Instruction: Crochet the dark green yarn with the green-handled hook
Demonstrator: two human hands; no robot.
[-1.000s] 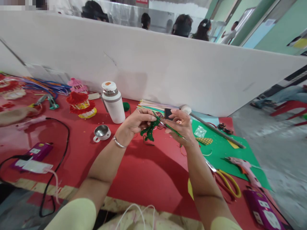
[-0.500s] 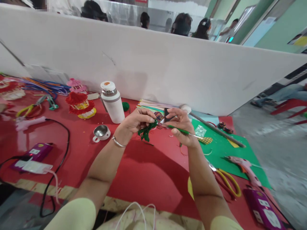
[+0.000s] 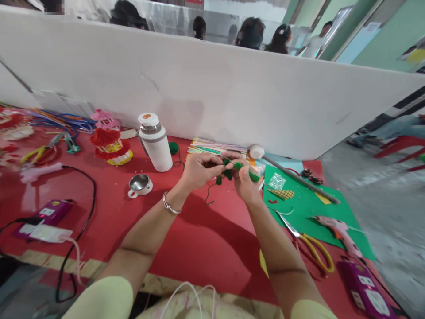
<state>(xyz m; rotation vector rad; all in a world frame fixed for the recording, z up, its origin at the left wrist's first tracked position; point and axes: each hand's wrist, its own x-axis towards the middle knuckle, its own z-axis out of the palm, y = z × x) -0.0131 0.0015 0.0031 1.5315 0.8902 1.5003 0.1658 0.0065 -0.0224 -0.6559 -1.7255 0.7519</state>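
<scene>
My left hand is closed, thumb and fingers pinching a small green crochet piece. The piece hangs below the fingertips, partly hidden by both hands. In my right hand is a crochet hook with a green handle; its metal shaft points left to the piece. The two hands meet at their fingertips above the table. A loose tail of dark green yarn lies below them. Behind my left hand, a green yarn ball rests beside the white flask.
A steel cup stands left of my forearm. Scissors and a pink glue gun lie at right, partly on a green sheet. Pipe cleaners lie at the back before a white partition. Red lantern-like crafts stand at left.
The hook has turned in my right hand: its metal end pointed right before and now points left. My hands have come together, and the green piece has shifted right. A co-worker's hand has left the far left.
</scene>
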